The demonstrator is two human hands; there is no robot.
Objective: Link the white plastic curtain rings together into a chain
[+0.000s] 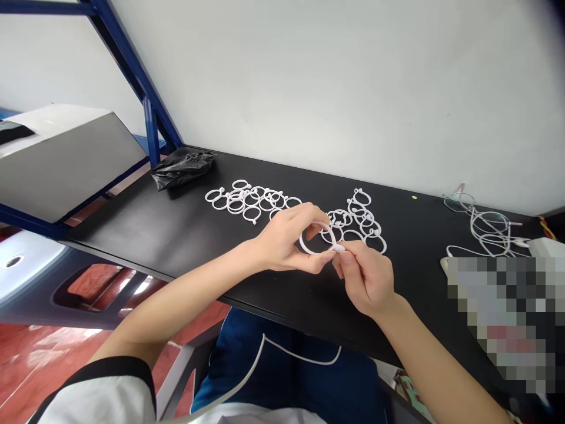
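A white plastic ring [308, 249] with a small knob, much like a curtain ring, is held above the black table. My left hand [291, 238] curls round the ring, thumb and fingers closed on its side. At the knob, my right hand [366, 274] pinches with thumb and forefinger; the fingertips partly hide that spot. Beyond my left hand lies a loose spread of white rings [252, 214]. A second group of white rings [362, 198] lies behind my right hand, some overlapping.
A crumpled black plastic bag [183, 169] lies at the table's far left corner. Tangled white cables [489, 227] and a blurred-out object [503, 318] occupy the right side. The black table [145, 235] meets a white wall [335, 88] behind. Blue metal posts [132, 70] rise at left.
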